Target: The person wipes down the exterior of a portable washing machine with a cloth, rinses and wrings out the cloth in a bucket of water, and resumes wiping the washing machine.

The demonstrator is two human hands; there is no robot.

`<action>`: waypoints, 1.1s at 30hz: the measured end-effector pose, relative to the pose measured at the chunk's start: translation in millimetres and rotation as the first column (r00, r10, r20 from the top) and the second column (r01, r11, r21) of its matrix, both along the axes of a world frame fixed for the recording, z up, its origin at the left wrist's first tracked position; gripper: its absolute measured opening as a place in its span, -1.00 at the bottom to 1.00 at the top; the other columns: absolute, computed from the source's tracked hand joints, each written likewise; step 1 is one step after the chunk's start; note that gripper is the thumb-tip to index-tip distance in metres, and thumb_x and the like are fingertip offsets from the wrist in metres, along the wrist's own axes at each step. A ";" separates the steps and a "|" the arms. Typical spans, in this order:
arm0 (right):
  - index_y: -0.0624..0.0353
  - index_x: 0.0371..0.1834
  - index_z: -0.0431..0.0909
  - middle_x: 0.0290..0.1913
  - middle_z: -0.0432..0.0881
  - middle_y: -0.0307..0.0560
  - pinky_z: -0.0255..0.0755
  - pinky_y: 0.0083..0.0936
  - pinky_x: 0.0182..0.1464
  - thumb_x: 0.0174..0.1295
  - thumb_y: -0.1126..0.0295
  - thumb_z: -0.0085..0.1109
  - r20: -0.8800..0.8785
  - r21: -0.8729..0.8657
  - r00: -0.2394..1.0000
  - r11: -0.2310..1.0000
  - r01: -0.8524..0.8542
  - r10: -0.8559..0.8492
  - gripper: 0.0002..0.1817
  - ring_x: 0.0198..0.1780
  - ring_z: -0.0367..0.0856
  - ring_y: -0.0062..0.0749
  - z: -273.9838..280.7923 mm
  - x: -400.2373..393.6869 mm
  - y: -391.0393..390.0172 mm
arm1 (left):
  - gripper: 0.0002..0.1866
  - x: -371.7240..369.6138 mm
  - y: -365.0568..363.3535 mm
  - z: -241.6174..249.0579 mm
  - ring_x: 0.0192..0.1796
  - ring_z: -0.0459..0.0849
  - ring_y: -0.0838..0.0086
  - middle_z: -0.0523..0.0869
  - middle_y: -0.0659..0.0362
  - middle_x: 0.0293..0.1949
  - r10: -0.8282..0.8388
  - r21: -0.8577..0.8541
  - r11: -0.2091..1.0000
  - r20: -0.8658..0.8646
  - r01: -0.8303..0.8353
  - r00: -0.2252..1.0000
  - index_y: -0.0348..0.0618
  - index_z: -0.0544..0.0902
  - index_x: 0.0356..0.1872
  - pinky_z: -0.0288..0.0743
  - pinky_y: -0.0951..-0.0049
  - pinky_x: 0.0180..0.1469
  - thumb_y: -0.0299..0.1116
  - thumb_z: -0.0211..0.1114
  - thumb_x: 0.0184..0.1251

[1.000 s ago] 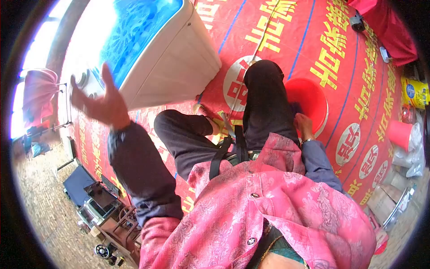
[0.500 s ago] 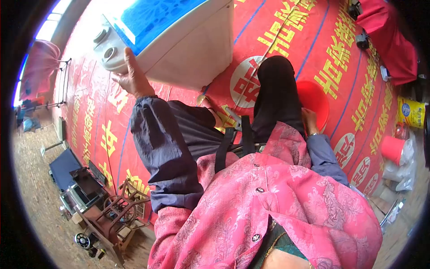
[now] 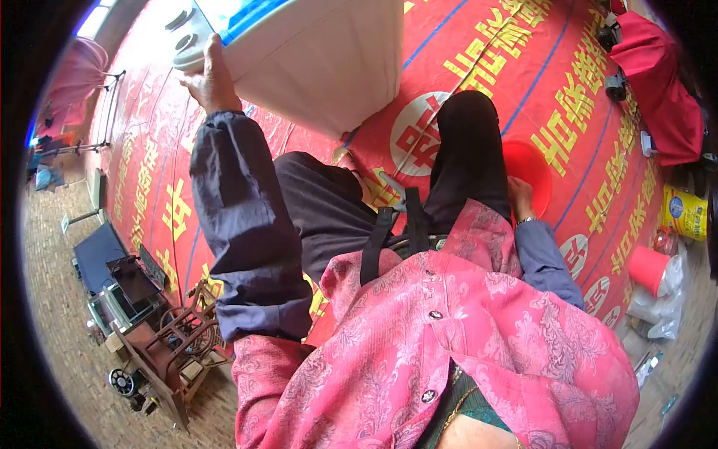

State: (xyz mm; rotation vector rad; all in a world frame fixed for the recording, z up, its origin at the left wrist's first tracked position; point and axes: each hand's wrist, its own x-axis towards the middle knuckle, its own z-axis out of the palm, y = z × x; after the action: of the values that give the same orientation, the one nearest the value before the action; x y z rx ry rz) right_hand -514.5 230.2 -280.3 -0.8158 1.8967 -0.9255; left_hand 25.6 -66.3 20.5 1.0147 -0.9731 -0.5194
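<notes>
Gripping washing machine [image 3: 314, 52] corner, left hand [image 3: 206, 78]

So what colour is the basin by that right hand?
Red basin, beside the right hand; head view.

The washing machine [image 3: 314, 52] is white with a blue lid. The banner [image 3: 568, 90] spread under it is red with yellow characters, thin blue lines and white discs bearing red characters. The basin [image 3: 532, 168] is red. The jacket [image 3: 449, 344] is pink with a woven floral pattern, the sleeve cover [image 3: 239, 224] dark blue, the trousers [image 3: 464, 150] black. The bag [image 3: 684, 213] is yellow.
</notes>
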 end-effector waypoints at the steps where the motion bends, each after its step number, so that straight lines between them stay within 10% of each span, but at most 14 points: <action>1: 0.26 -0.27 0.67 -0.55 0.60 -0.19 0.28 -0.51 -0.55 0.26 0.19 0.09 0.024 -0.018 1.000 1.000 0.006 -0.006 -0.67 -0.59 0.48 -0.54 -4.6 -0.8 0.4 | -0.48 3.4 -5.0 2.2 -0.15 0.62 0.43 0.64 0.07 -0.13 0.010 0.034 0.999 0.005 -0.010 1.000 -0.39 0.51 -0.04 0.50 0.43 -0.08 -0.30 0.47 0.01; 11: 0.29 -0.16 0.66 -0.36 0.72 -0.10 0.44 -0.51 -0.33 0.24 0.19 0.14 -0.024 0.056 0.999 0.998 -0.038 0.040 -0.65 -0.37 0.64 -0.49 -24.5 -12.8 -12.7 | -0.42 30.1 -26.7 0.1 0.00 0.58 0.46 0.62 0.14 -0.02 0.012 0.172 0.983 0.269 -0.060 0.963 -0.25 0.50 0.10 0.45 0.42 0.05 -0.19 0.45 0.08; 18: 0.28 -0.13 0.66 -0.29 0.73 -0.06 0.46 -0.50 -0.28 0.25 0.21 0.13 -0.064 -0.021 0.997 0.998 -0.054 0.053 -0.66 -0.31 0.66 -0.47 13.7 4.7 -27.1 | -0.49 83.5 -53.0 2.4 -0.07 0.60 0.51 0.65 0.22 -0.08 -0.229 0.193 0.957 0.054 0.215 0.972 -0.18 0.55 0.04 0.45 0.50 0.01 -0.25 0.48 0.05; 23: 0.28 -0.20 0.67 -0.42 0.68 -0.18 0.41 -0.54 -0.38 0.25 0.25 0.11 -0.130 0.058 0.991 0.998 0.039 -0.032 -0.70 -0.42 0.59 -0.53 56.3 21.7 -8.5 | -0.45 128.8 -35.7 1.8 0.22 0.44 0.43 0.49 0.28 0.20 -0.222 0.456 0.887 0.281 0.074 0.934 0.15 0.48 0.23 0.24 0.17 0.23 0.14 0.09 0.27; 33: 0.27 -0.13 0.63 -0.42 0.65 -0.17 0.46 -0.56 -0.40 0.29 0.25 0.08 -0.207 0.133 0.956 0.962 0.239 -0.208 -0.70 -0.44 0.59 -0.51 117.8 50.5 36.1 | -0.45 148.6 -30.5 -25.8 0.38 0.25 0.35 0.33 0.25 0.35 -0.147 0.419 0.906 0.195 0.053 0.970 0.18 0.38 0.30 0.13 0.06 0.28 0.04 -0.03 0.29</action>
State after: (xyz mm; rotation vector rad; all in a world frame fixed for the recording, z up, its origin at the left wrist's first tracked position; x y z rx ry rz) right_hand -464.0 266.3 -162.5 -0.6219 2.2357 -0.8424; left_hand 174.1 -96.8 -5.3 1.4306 -1.1476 -0.7289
